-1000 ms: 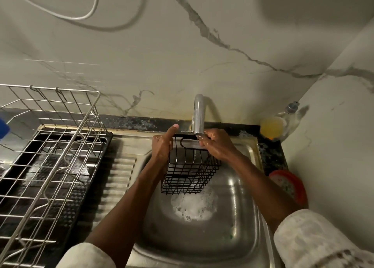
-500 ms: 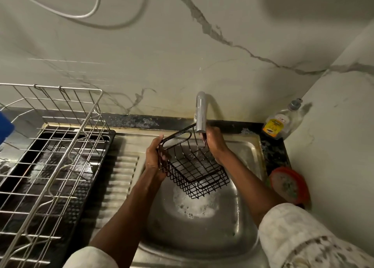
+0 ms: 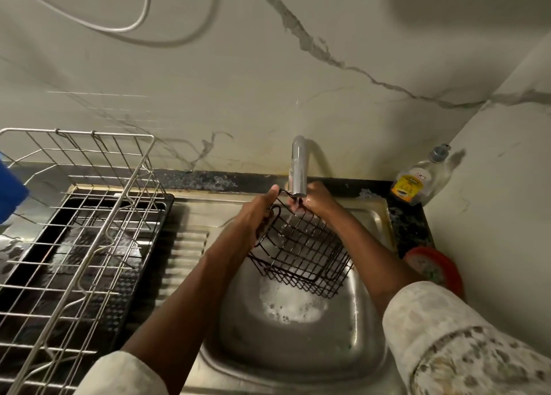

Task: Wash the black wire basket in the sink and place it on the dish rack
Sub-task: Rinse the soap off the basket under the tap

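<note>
One black wire basket [image 3: 301, 251], one tap [image 3: 299, 168], one sink [image 3: 298, 350], one dish rack [image 3: 74, 215] and two hands are what we count. We see the basket held right under the tap's spout, over the sink bowl and tilted. Its rim is up at the spout, and its long axis slopes away from the tap, toward us and rightward. Our left hand [image 3: 259, 212] curls round the rim left of the tap; our right hand [image 3: 316, 199] grips it just right. The rack stands well left of the tap, and one soap bottle [image 3: 417, 180] stands to its right.
</note>
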Demonstrator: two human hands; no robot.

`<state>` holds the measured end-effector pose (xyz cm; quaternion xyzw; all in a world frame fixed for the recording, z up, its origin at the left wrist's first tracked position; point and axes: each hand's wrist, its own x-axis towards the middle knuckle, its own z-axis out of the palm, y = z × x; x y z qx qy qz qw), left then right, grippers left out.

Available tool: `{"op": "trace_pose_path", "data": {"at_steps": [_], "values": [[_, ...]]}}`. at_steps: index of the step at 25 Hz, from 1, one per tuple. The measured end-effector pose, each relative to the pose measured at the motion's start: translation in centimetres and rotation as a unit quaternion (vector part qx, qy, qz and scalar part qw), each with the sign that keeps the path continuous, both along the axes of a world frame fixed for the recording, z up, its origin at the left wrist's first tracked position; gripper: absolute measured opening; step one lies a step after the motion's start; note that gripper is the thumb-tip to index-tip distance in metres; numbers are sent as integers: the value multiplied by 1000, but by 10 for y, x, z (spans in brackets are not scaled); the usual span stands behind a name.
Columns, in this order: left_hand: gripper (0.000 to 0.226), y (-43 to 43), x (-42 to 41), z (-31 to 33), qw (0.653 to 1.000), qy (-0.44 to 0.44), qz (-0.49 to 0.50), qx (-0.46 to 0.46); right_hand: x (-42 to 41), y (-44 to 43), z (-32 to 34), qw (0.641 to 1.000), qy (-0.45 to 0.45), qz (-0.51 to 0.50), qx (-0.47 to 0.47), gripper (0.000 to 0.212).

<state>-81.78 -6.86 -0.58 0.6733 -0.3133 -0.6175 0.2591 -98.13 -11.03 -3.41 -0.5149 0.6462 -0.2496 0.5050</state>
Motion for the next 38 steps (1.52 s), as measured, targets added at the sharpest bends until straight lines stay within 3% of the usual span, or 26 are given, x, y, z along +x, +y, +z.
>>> {"op": "trace_pose_path", "data": {"at_steps": [4,7,11,17,21,24,26,28,31,35,38], "values": [[63,14,-3,-7,988,87,82,99,1,12,1,991,121,-45,16,63],[52,18,9,-12,988,115,76,72,31,29,-4,967,210,-147,5,71],[39,32,31,0,982,185,-8,47,52,31,-13,960,183,-209,13,76],[51,40,20,9,970,238,32,34,54,32,-7,967,82,-236,50,78],[46,45,25,-1,954,269,126,28,69,48,1,974,163,-130,-83,92],[42,54,35,-8,955,268,122,17,59,71,-11,966,183,-22,-181,67],[42,58,43,-12,955,270,122,17,37,76,-30,968,174,-85,-156,74],[41,55,45,-11,952,280,120,11,27,67,-39,967,169,-181,-56,85],[39,50,40,-13,950,286,127,15,63,57,-11,964,190,-174,59,70],[39,51,56,-27,947,290,135,10,87,68,-16,979,154,-134,-2,76],[40,56,82,-30,942,309,133,-2,45,64,-49,968,114,-225,11,78]]}}
